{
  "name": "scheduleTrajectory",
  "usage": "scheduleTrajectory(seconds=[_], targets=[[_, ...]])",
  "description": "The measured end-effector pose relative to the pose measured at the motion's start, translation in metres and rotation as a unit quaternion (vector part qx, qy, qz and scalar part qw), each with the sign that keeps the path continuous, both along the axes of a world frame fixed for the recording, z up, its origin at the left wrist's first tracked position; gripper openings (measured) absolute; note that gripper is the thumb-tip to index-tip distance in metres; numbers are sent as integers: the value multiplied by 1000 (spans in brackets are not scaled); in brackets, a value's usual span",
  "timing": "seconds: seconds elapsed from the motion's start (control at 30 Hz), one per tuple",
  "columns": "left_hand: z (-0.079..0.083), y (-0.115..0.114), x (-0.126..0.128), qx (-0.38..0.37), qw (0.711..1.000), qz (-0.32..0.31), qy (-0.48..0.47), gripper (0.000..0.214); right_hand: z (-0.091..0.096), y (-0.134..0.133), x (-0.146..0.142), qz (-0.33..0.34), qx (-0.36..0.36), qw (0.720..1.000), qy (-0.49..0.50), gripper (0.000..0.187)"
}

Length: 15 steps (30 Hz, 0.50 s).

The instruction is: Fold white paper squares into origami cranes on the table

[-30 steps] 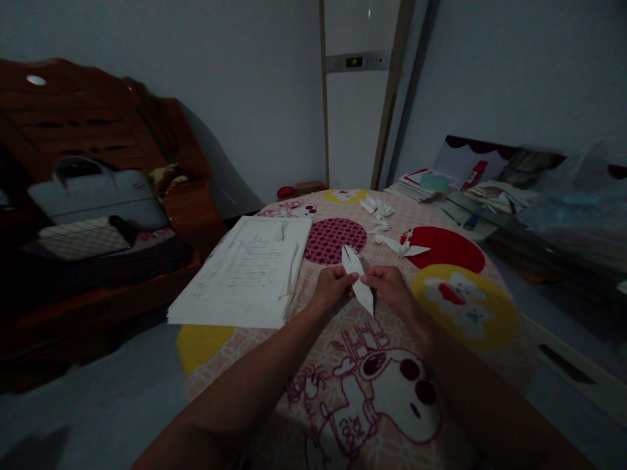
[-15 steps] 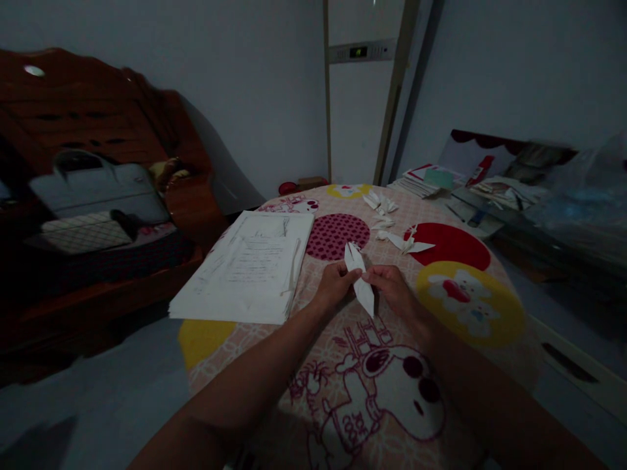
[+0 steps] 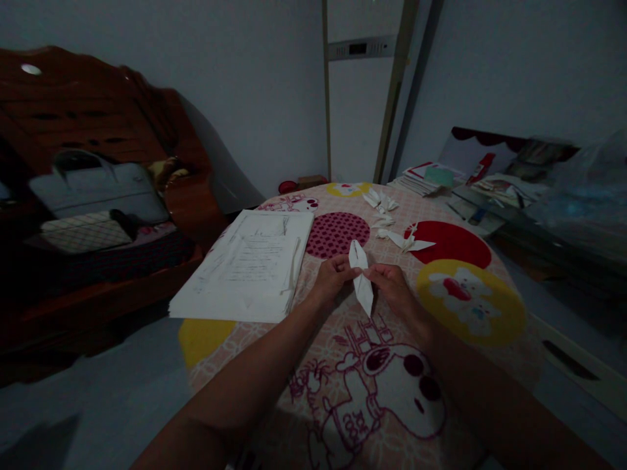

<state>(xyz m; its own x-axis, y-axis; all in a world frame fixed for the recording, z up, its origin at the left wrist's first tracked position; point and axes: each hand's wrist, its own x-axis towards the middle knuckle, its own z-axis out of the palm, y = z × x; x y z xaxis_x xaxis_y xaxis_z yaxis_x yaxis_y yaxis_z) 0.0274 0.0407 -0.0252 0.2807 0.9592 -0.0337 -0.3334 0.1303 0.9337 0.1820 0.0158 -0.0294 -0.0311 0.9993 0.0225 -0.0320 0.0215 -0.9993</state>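
A narrow piece of folded white paper (image 3: 363,294), pointed at both ends, is held upright-to-slanting above the round table (image 3: 337,346). My left hand (image 3: 335,277) pinches its left edge near the middle. From the other side, my right hand (image 3: 390,282) pinches it at the same height, thumbs close together. Beyond my hands lies a folded paper crane (image 3: 407,243) with spread wings. More folded white paper pieces (image 3: 381,202) sit farther back on the cloth.
To the left on the table rests a stack of printed paper sheets (image 3: 245,267). A wooden bench (image 3: 98,117) with a grey bag (image 3: 100,189) stands at the left. Papers and a clear plastic bag (image 3: 582,189) are on a side table at the right.
The folded paper has turned slightly in my fingers; its upper tip has swung a little to the right and stands straighter. Both hands keep their pinch.
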Motion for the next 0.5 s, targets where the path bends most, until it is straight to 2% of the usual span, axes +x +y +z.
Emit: scheduleTrajectory(seconds=[0.13, 0.3, 0.4, 0.5], targets=[[1, -1, -4, 6, 1000, 11, 18, 34, -1, 1, -1, -37, 38, 998, -30, 29], [1, 1, -3, 24, 996, 82, 3, 36, -1, -1, -5, -95, 88, 991, -23, 32], [0, 2, -2, 33, 993, 110, -3, 44, -1, -2, -6, -99, 113, 988, -45, 22], [-2, 1, -1, 39, 993, 113, 6, 45, 0, -2, -5, -101, 101, 988, -53, 18]])
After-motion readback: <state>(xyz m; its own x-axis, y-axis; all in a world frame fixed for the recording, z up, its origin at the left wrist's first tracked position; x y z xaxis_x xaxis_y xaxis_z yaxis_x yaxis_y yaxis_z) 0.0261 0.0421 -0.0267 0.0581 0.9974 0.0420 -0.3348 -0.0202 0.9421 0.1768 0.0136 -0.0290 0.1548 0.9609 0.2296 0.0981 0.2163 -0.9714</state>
